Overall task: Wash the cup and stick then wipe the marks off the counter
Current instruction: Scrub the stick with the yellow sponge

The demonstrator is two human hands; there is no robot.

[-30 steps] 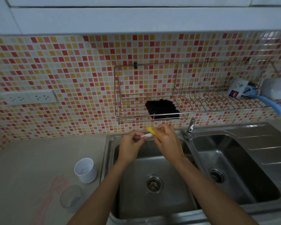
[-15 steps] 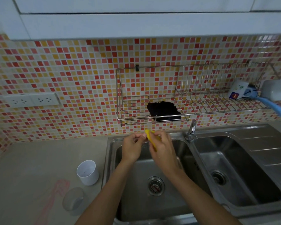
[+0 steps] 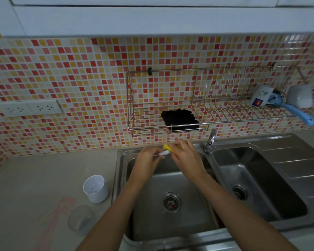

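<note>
Yellow sponge pad (image 3: 168, 148) is pinched in the right hand (image 3: 186, 156), fingers clamped on it, rubbing along the thin white stick (image 3: 163, 153). Left hand (image 3: 149, 161) is closed on the stick's other end; stick sits level between both hands, above the back rim of the left stainless sink basin (image 3: 170, 223), just left of the chrome tap (image 3: 211, 140).

Versus a second ago: hands barely moved, same spot over the basin, sponge shifted slightly along the stick. Read: stick scrub mid-way, no rinse visible, can't tell if water is running.

White plastic cup (image 3: 95, 188) stands upright on the grey counter (image 3: 34, 187), just left of the basin, not yet washed by the look of it. Clear glass-like tumbler (image 3: 80, 217) sits nearer the front edge. Pink marks (image 3: 60, 212) are smeared beside both, still there.

Room: basin below the hands is open. Wire wall rack (image 3: 216, 98) with black cloth (image 3: 179, 119) hangs close above; lift carefully. Cup is near the sink rim, easy to knock.
</note>
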